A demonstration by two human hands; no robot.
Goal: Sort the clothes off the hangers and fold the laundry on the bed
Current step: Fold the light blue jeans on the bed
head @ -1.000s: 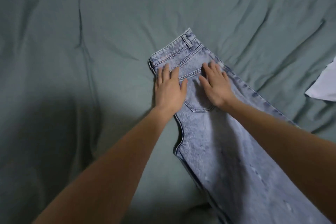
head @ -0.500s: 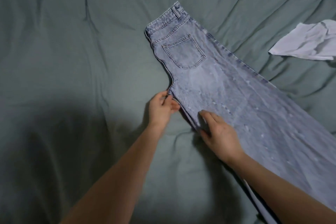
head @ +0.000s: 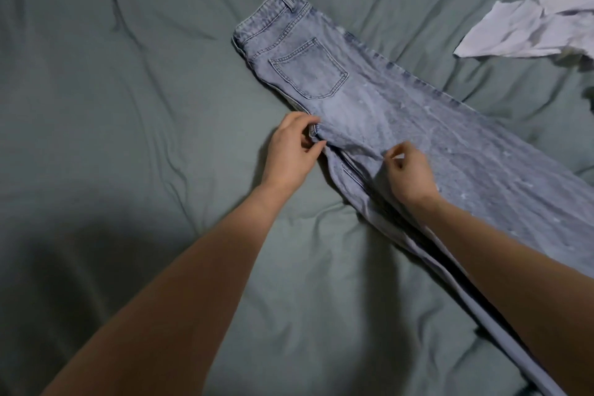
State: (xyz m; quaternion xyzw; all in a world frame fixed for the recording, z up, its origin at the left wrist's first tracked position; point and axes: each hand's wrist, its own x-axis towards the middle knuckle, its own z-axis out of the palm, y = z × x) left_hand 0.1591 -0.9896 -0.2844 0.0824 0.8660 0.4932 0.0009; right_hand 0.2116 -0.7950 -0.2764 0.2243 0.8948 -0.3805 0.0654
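Hands pinch jeans [head: 401,125]: left hand [head: 294,151] at crotch, right hand [head: 409,175] curled alongside

Two bare forearms, sleeveless, bare hands [head: 291,151], no jewellery

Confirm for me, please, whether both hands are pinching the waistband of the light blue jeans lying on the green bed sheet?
Not quite. The head view shows the left hand and right hand pinching the jeans at the crotch edge, well below the back pocket, not at the waistband. The rest holds: the jeans are light blue and lie on the green bed sheet.
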